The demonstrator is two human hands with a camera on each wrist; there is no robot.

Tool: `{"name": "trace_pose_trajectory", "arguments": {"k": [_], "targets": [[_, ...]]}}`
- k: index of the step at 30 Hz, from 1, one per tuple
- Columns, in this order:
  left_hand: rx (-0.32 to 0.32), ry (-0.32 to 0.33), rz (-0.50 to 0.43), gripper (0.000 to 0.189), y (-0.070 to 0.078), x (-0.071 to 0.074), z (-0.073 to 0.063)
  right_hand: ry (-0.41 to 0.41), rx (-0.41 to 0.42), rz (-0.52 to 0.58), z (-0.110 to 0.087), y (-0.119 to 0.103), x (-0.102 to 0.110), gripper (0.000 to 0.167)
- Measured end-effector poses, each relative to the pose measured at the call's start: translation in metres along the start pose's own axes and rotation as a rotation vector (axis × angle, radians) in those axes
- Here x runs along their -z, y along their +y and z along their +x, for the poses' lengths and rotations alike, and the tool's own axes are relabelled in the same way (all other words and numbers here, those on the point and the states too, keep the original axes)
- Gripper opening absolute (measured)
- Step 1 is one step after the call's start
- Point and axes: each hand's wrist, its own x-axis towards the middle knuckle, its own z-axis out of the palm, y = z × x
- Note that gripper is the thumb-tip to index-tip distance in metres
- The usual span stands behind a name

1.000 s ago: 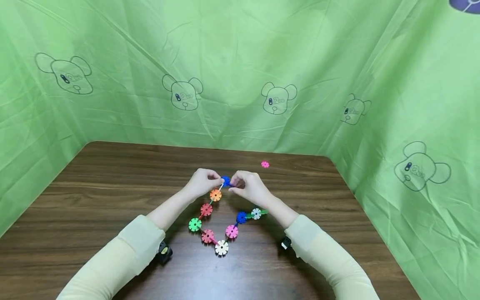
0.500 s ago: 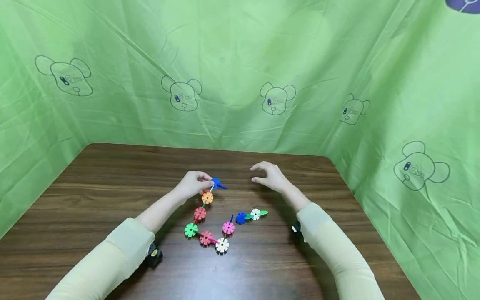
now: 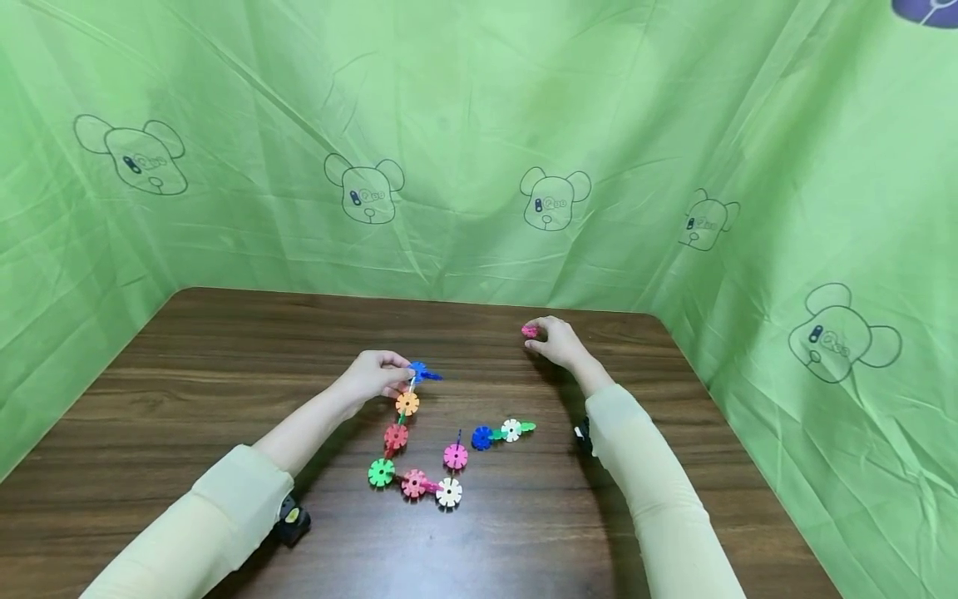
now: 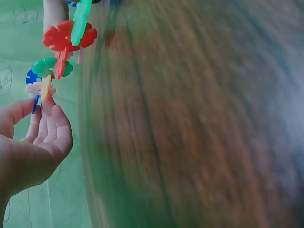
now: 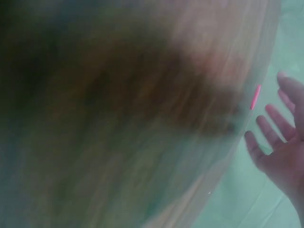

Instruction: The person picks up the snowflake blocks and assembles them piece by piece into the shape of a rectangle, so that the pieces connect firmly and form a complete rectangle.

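My left hand [image 3: 368,376] pinches a blue snowflake disc [image 3: 418,371] at the far end of a chain of interlocked discs. An orange disc [image 3: 407,403], a red disc [image 3: 396,436] and a green disc [image 3: 381,472] follow down the chain. It bends past a white disc [image 3: 449,492] to a pink disc [image 3: 455,456] with a blue piece upright on it. In the left wrist view the fingertips meet the chain's end, and a red disc [image 4: 66,37] hangs nearer. My right hand [image 3: 560,343] has its spread thumb and fingers at a loose pink disc [image 3: 529,331].
A short separate row with a blue disc [image 3: 482,438] and a white disc [image 3: 511,429], joined by green pieces, lies right of the chain. The brown wooden table [image 3: 224,366] ends at a green curtain [image 3: 464,100] behind and at both sides.
My right hand has left the blue disc and moved back and right to the loose pink disc. The left hand shifted left with the chain, and the short row came apart from the chain.
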Motion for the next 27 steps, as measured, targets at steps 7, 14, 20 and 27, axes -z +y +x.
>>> {"name": "trace_pose_trajectory", "arguments": {"k": [7,14,20,27], "targets": [[0.023,-0.015,-0.024,0.031,-0.004,0.006,-0.004,-0.081,-0.082,-0.14,0.007,0.002,-0.002,0.041],[0.03,-0.024,-0.016,0.03,-0.008,0.01,-0.007,-0.075,-0.084,-0.107,0.012,0.003,-0.006,0.033],[0.01,-0.044,-0.035,0.029,-0.004,0.01,-0.01,-0.074,-0.112,0.016,0.013,-0.001,-0.006,0.025],[-0.004,-0.058,-0.038,0.033,-0.001,0.008,-0.01,-0.125,-0.149,0.057,0.007,-0.006,-0.003,0.028]]}}
